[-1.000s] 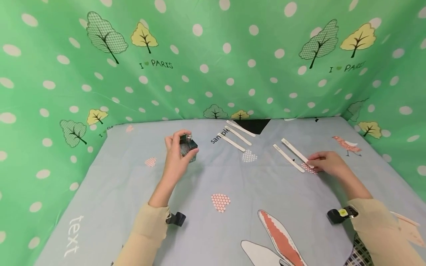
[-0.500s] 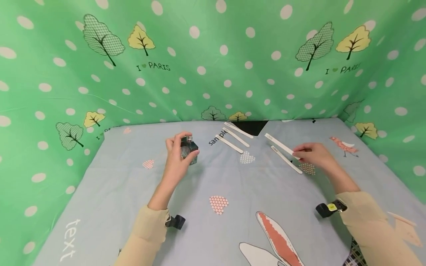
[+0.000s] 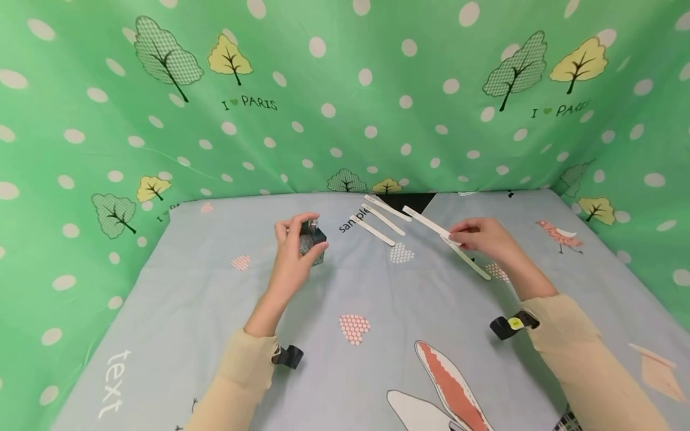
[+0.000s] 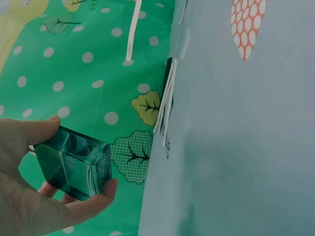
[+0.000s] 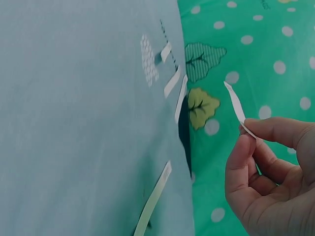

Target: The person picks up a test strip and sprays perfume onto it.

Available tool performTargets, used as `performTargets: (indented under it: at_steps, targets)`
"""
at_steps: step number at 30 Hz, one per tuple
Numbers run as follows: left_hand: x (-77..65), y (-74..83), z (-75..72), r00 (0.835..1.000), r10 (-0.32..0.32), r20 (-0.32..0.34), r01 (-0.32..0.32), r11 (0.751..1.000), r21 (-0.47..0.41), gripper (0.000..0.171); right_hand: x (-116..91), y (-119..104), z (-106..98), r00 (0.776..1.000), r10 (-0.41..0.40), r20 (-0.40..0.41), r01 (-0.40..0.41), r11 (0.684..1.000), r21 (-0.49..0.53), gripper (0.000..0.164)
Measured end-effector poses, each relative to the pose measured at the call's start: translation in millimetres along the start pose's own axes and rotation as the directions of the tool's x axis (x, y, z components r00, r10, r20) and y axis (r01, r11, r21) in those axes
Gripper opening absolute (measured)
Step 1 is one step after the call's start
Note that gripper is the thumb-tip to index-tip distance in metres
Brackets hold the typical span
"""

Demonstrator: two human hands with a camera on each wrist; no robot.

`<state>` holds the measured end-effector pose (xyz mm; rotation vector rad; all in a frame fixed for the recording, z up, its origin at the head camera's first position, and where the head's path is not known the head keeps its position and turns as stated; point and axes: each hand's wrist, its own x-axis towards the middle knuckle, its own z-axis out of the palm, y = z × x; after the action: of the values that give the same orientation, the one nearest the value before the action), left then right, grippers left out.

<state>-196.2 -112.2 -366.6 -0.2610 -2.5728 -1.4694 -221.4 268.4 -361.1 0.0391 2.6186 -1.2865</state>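
Observation:
In the head view my left hand holds a dark green glass perfume bottle above the table, its spray nozzle pointing up. The left wrist view shows the square bottle gripped between thumb and fingers. My right hand pinches the near end of a white paper test strip with thumb and fingers. That strip is raised and slightly bent in the right wrist view. Below it, a second paper strip lies on the cloth.
Three more paper strips, the nearest strip among them, lie side by side near the back edge of the table. A grey-blue printed cloth covers the table. Behind stands a green dotted curtain.
My right hand has lifted its paper strip and carried it left and away from me, toward the three strips. The left hand with the perfume bottle has barely shifted.

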Motion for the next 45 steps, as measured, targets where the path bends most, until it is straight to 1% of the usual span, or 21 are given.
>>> performTargets:
  at_steps: [6,9,13,18,24,31,36,45]
  targets:
    - [3.5,2.6,2.0,1.000,-0.004,0.011,0.004,1.000,0.001,0.051,4,-18,8,1.000,-0.024,0.011,0.024,1.000,0.021,0.040]
    - [5.7,3.9,4.8,1.000,0.007,0.013,-0.007,1.000,-0.003,0.051,4,-26,11,0.999,-0.042,0.009,0.042,0.999,0.022,0.038]
    - [8.3,5.3,8.9,1.000,0.019,0.023,-0.019,1.000,0.001,0.049,4,-35,15,0.997,-0.069,0.023,0.068,0.996,0.049,0.038]
    - [11.4,7.3,12.2,0.999,0.017,0.033,-0.017,1.000,0.012,0.049,4,-44,20,0.997,-0.077,0.032,0.074,0.995,0.071,0.037]
    - [15.8,10.0,15.2,0.999,0.022,0.043,-0.022,1.000,0.012,0.050,3,-55,22,0.996,-0.075,0.039,0.072,0.995,0.069,0.037]
    - [14.9,8.2,17.3,0.999,0.014,0.030,-0.015,1.000,0.017,0.050,4,-62,29,0.990,-0.122,0.063,0.116,0.989,0.095,0.032]
    - [13.9,5.7,18.7,1.000,0.003,0.029,-0.004,1.000,0.020,0.050,5,-65,35,0.989,-0.131,0.072,0.125,0.989,0.085,0.030]
    - [16.7,4.9,17.5,0.999,0.040,0.018,-0.041,0.997,0.062,0.049,6,-69,42,0.987,-0.142,0.078,0.134,0.986,0.100,0.028]
